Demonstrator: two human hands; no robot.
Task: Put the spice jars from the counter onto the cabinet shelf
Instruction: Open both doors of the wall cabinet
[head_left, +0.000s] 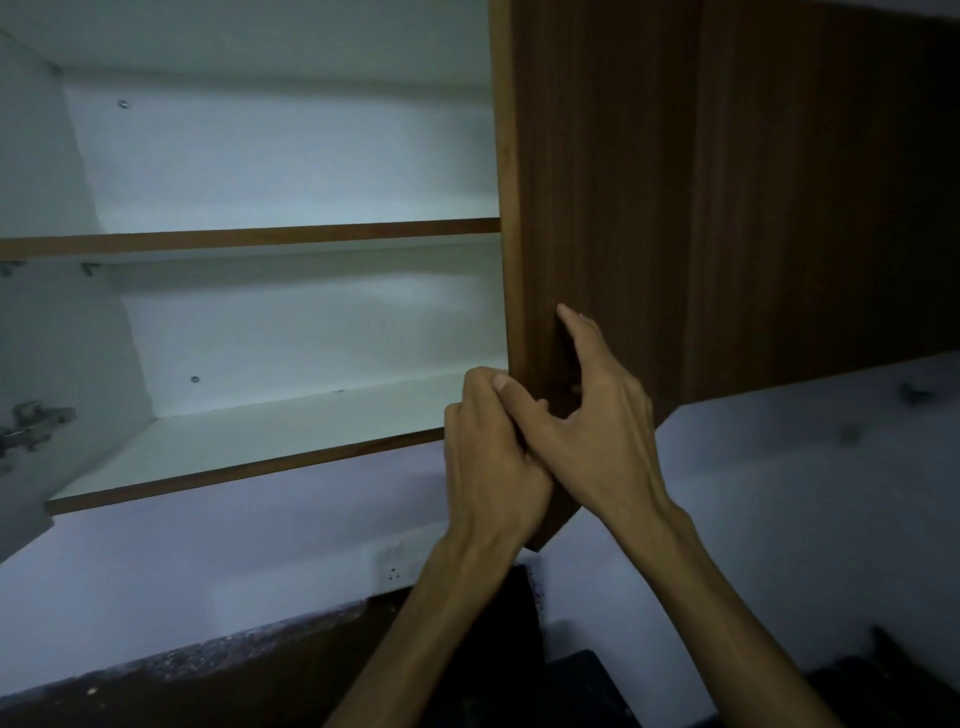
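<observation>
Counter: dim kitchen, with the dark countertop (218, 670) nearest you along 6 to 8 o'clock; no spice jars show on the visible strip, so their place cannot be told from this view.
Wall: pale, with a socket plate (397, 564) just above the counter edge.
Left hand (491, 447): fingers curled round the lower free edge of the brown cabinet door (613, 218), at about 5 o'clock of the open cabinet.
Right hand (597, 415): thumb hooked at the same edge, over the left hand's knuckles; fingers spread on the door face, the forefinger pointing to 11 o'clock.
Step, as I judge it: you are swinging this door, and no jar is held.
Advice: keep the pull low on the edge, swing the door fully toward 3 o'clock, and free 1 hand before reaching down.
Lower shelf (249, 441): white, bare, brown-lipped.
Upper shelf (249, 240): likewise bare.
Hinge (31, 426): at 9 o'clock on the left wall.
</observation>
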